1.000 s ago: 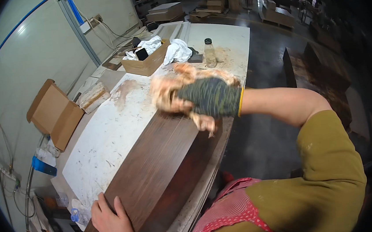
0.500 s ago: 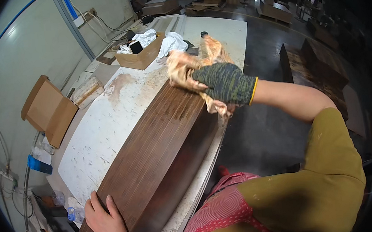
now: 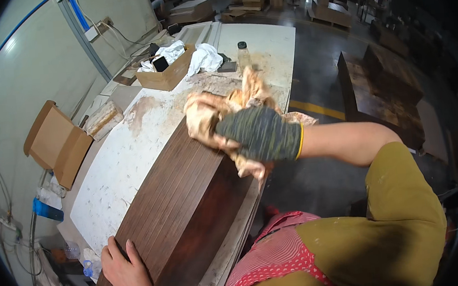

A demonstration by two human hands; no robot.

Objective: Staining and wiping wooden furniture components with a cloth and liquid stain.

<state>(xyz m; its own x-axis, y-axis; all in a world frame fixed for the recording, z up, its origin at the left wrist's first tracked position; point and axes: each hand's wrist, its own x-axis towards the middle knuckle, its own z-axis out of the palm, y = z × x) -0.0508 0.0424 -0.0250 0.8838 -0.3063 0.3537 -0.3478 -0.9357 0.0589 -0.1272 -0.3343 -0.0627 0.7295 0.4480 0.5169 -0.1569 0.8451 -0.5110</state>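
A long dark brown wooden panel point(image 3: 163, 198) with grooved lines along its top lies on a stained white worktable point(image 3: 117, 174). At its far end my right hand point(image 3: 258, 134), in a dark green knitted glove with a yellow cuff, is closed on a stained tan rag point(image 3: 202, 115). The rag bunches over the panel's far edge, and part of it hangs down the side. My bare left hand point(image 3: 127, 272) lies on the panel's near end, fingers stretched out and apart. The fingertips inside the glove are partly hidden by the cloth.
Behind the rag stands a clear bottle point(image 3: 243, 55) with a black cap. A cardboard box point(image 3: 166, 79) holds white cloths and a phone; another white cloth point(image 3: 205, 58) lies beside it. An opened carton point(image 3: 57, 141) sits at left. Dark wooden panels point(image 3: 380, 97) stand at right.
My right hand has drawn the rag nearer and to the left, over the panel's far end. The bottle behind shows more fully now. My left hand stays on the panel.
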